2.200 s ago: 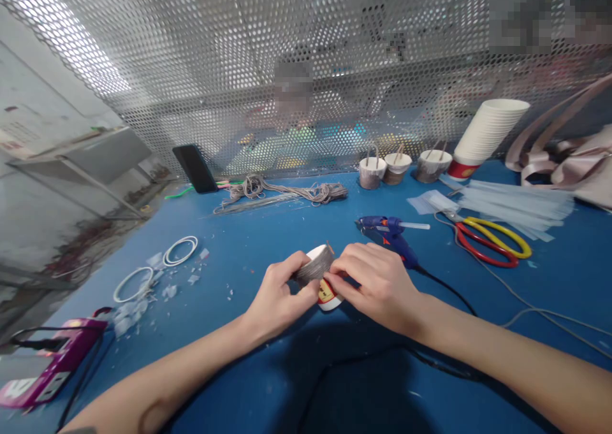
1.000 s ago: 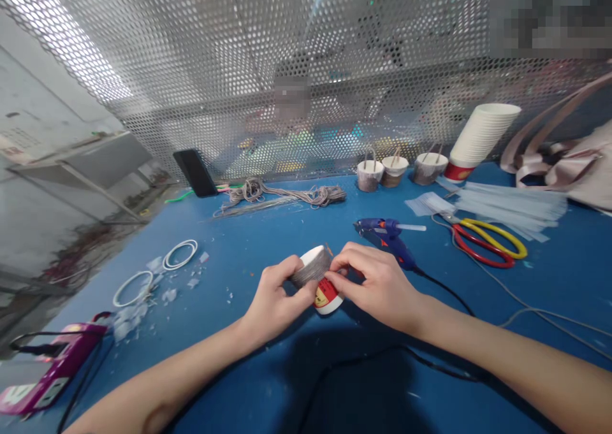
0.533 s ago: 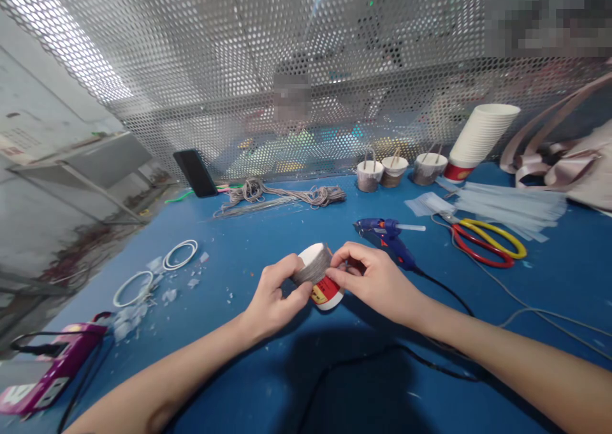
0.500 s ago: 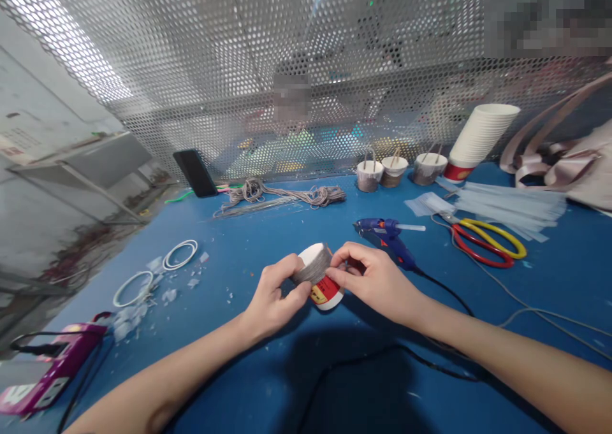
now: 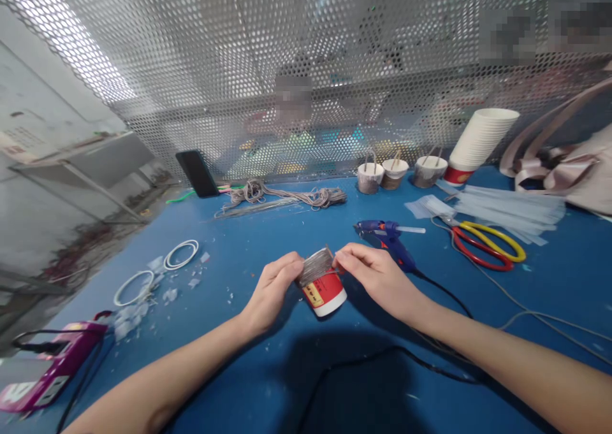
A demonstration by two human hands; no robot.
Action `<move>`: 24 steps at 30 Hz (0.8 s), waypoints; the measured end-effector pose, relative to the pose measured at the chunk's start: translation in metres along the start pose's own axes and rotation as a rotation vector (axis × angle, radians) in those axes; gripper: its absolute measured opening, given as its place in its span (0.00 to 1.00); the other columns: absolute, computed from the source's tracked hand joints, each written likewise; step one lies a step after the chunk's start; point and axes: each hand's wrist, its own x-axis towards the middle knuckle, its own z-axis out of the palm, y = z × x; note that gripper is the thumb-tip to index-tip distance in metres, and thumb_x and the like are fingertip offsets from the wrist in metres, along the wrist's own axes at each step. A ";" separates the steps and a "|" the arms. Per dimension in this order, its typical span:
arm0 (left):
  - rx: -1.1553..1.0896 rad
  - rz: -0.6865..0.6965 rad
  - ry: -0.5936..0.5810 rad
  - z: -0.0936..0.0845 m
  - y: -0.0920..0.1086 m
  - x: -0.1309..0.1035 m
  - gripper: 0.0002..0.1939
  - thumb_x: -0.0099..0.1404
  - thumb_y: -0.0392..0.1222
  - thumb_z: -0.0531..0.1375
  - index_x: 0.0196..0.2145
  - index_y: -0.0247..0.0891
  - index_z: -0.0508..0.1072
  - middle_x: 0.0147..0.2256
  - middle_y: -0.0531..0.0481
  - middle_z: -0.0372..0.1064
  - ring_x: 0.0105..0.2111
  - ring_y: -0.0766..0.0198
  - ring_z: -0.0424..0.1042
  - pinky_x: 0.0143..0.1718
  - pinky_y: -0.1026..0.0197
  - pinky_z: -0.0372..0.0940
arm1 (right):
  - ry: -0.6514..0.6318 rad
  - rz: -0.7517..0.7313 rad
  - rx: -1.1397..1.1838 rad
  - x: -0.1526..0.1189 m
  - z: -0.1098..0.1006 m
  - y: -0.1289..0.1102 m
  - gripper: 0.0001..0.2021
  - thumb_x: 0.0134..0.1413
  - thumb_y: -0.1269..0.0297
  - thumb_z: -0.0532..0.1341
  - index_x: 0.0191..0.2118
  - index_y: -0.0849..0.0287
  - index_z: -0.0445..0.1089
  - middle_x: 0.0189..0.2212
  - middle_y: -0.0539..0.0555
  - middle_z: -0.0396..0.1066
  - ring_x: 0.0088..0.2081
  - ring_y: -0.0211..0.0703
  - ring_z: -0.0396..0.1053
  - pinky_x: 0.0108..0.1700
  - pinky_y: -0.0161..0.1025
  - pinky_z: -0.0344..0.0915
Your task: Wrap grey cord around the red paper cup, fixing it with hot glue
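Note:
A red and white paper cup is tilted in front of me, its upper part wound with grey cord. My left hand is closed on the cup's left side, thumb and fingers at the wound band. At the cup's right side my right hand pinches the cord close to the wall. Beyond the right hand lies a blue glue gun with a clear stick in its back. Red and yellow handled scissors lie farther right, with loose cord running past them.
Several cord-wrapped cups and a leaning stack of paper cups stand at the back by a perforated metal screen. Glue sticks lie right. Cord bundles, a phone, white rings and a purple power strip are left.
The cup has turned in my hands, so more of its red printed side shows. My left thumb has moved up to the wound band; my right hand has shifted slightly right.

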 end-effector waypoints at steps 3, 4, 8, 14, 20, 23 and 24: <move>0.016 0.047 0.003 -0.003 -0.002 0.001 0.17 0.64 0.47 0.49 0.20 0.38 0.55 0.21 0.55 0.50 0.24 0.67 0.51 0.26 0.64 0.53 | -0.003 0.031 0.028 -0.001 0.000 0.002 0.13 0.59 0.54 0.52 0.32 0.58 0.66 0.28 0.50 0.66 0.31 0.38 0.63 0.34 0.36 0.60; 0.030 0.077 0.003 -0.004 -0.002 0.001 0.17 0.64 0.48 0.48 0.20 0.38 0.56 0.21 0.54 0.51 0.24 0.67 0.51 0.26 0.63 0.53 | -0.017 0.051 0.016 -0.002 0.000 0.003 0.13 0.57 0.53 0.54 0.35 0.58 0.66 0.28 0.50 0.65 0.30 0.38 0.63 0.33 0.36 0.61; 0.113 0.228 -0.052 -0.009 -0.003 0.003 0.17 0.65 0.48 0.47 0.21 0.37 0.60 0.22 0.53 0.55 0.24 0.66 0.55 0.27 0.62 0.54 | -0.132 0.148 -0.077 -0.004 0.002 0.005 0.28 0.44 0.54 0.66 0.50 0.58 0.60 0.32 0.51 0.68 0.29 0.38 0.64 0.31 0.37 0.62; 0.323 0.351 -0.141 -0.010 0.002 0.004 0.14 0.64 0.44 0.45 0.28 0.36 0.66 0.27 0.49 0.63 0.28 0.63 0.62 0.32 0.60 0.59 | -0.121 0.071 -0.281 -0.007 0.007 0.013 0.30 0.44 0.59 0.66 0.54 0.54 0.58 0.47 0.56 0.69 0.42 0.47 0.69 0.43 0.45 0.65; 0.541 0.347 -0.035 -0.004 0.017 0.004 0.13 0.64 0.35 0.47 0.36 0.38 0.70 0.34 0.47 0.70 0.37 0.60 0.66 0.39 0.59 0.62 | 0.021 0.003 -0.492 -0.007 0.007 0.017 0.26 0.49 0.58 0.62 0.54 0.56 0.57 0.48 0.58 0.69 0.46 0.51 0.69 0.45 0.48 0.64; 0.564 0.337 -0.023 0.000 0.022 0.003 0.15 0.63 0.33 0.47 0.40 0.39 0.71 0.35 0.48 0.71 0.38 0.61 0.67 0.41 0.59 0.63 | 0.058 0.022 -0.554 -0.007 0.009 0.019 0.27 0.49 0.56 0.62 0.53 0.57 0.56 0.48 0.60 0.68 0.45 0.53 0.70 0.43 0.49 0.65; 0.561 0.337 -0.025 0.001 0.021 0.003 0.15 0.62 0.32 0.48 0.41 0.39 0.71 0.36 0.48 0.71 0.38 0.61 0.67 0.40 0.59 0.63 | 0.059 0.029 -0.571 -0.007 0.010 0.020 0.27 0.49 0.55 0.62 0.53 0.58 0.56 0.48 0.60 0.69 0.45 0.54 0.70 0.43 0.49 0.65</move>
